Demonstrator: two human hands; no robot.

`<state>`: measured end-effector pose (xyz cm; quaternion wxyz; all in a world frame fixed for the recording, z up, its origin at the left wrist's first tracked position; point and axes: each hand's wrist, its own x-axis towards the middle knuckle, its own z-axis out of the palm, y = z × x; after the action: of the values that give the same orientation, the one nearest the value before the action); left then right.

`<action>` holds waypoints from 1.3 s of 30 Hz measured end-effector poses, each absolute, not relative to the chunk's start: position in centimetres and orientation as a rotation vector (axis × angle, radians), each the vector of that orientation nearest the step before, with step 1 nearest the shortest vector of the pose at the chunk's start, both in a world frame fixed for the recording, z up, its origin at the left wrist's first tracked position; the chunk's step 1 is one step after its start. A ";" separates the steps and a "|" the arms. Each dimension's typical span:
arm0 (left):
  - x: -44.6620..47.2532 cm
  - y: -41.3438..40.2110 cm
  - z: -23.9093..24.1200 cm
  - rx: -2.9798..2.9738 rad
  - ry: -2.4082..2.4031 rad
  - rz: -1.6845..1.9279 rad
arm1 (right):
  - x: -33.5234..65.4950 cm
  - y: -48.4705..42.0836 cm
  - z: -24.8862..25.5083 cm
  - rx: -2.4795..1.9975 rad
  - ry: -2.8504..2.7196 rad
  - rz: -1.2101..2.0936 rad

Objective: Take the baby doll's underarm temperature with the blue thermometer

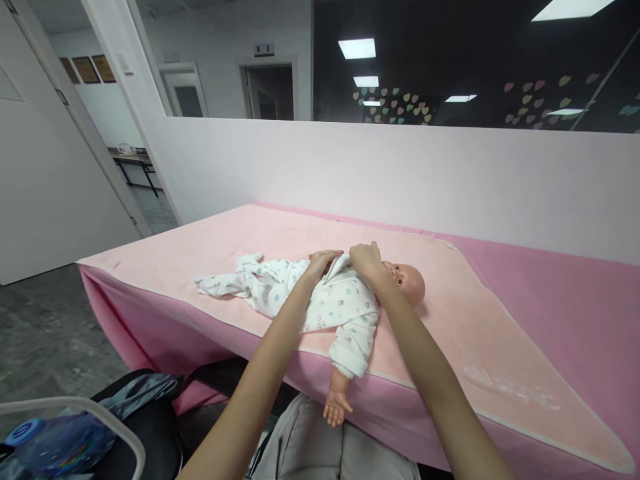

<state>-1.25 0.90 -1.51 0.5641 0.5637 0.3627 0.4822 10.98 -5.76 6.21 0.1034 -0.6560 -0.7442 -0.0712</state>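
A baby doll (411,281) lies on its back on a light pink blanket (280,233), head to the right. It wears a white printed onesie (330,303), and one bare doll arm (337,400) hangs over the front edge. My left hand (324,260) rests on the doll's chest, fingers pinching the onesie's front flap. My right hand (367,260) is closed on the same fabric edge near the doll's neck. Both hands hold the garment at its opening.
The blanket covers a table draped in darker pink cloth (575,293). A white low wall (400,173) with dark glass above stands behind. A black chair with a bluish bag (55,440) sits at lower left. An open doorway (135,167) is at left.
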 end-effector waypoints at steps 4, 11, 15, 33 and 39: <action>-1.2 0.1 -1.1 1.448 0.750 1.097 | 13.4 -7.6 9.0 -1.911 -2.120 -0.150; -1.3 -1.0 -0.2 1.695 0.546 0.803 | 21.3 -12.4 13.0 -1.404 -1.868 0.276; -1.2 -0.4 -0.6 1.355 0.554 1.010 | 22.4 -13.1 13.1 -1.332 -1.768 0.443; -1.4 0.6 -1.2 0.938 0.260 1.238 | 19.4 -10.8 12.1 -1.434 -1.826 0.693; -1.3 0.8 -1.3 0.903 0.266 1.258 | 18.9 -10.6 12.2 -1.451 -1.857 0.667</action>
<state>-1.32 0.76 -1.27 0.7069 0.4066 0.1197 0.5663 18.93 -10.62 12.20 0.3392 -0.5574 -0.7131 0.2563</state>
